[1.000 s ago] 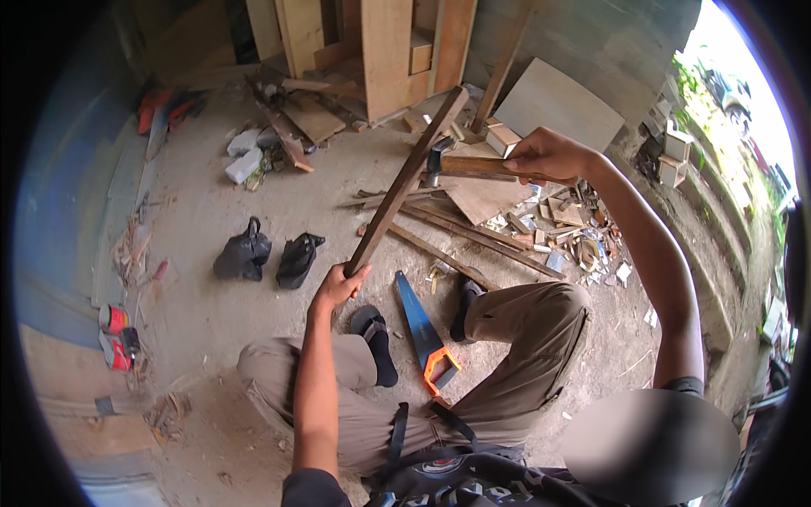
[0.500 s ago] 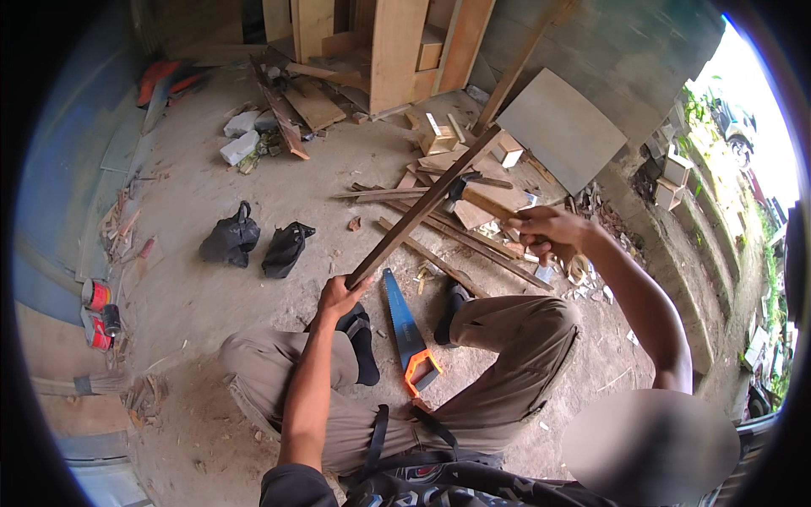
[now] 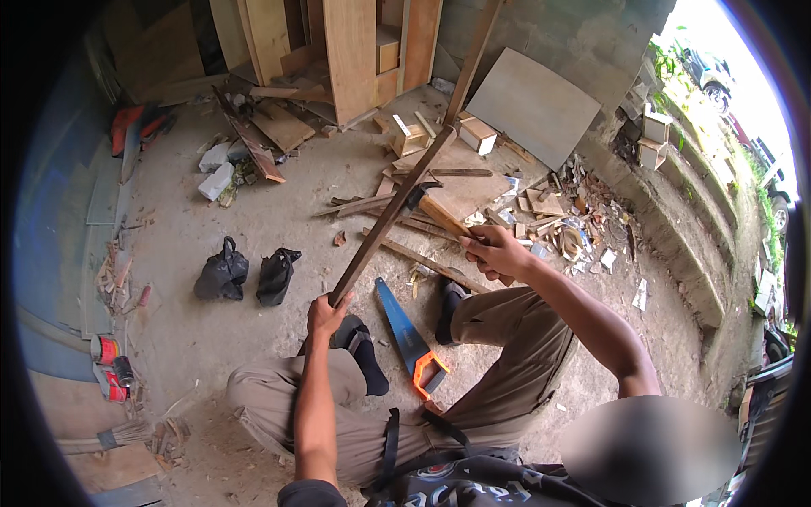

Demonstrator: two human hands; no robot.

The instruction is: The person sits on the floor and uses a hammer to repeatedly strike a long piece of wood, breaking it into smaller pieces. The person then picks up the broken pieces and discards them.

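My left hand (image 3: 325,316) is closed around the lower end of a long dark wooden strip (image 3: 372,242), which slants up and away to the right. In my right hand (image 3: 497,255) is a hammer (image 3: 445,215), gripped by its pale wooden handle. The dark hammer head lies at the side of the strip, around its middle; whether it touches the wood I cannot tell. Between my outstretched legs a handsaw (image 3: 405,334) with a blue blade and orange handle lies on the ground.
Two black plastic bags (image 3: 222,270) stand at the left. Beyond the strip lie loose boards (image 3: 439,245) and wood scraps (image 3: 574,245). A wooden cabinet (image 3: 355,59) stands at the back, with a flat grey panel (image 3: 536,108) leaning nearby. Concrete steps (image 3: 650,224) run along the right.
The view has shifted slightly. My right hand has brought the hammer lower and to the left along the strip. My left hand keeps its hold on the strip's lower end.
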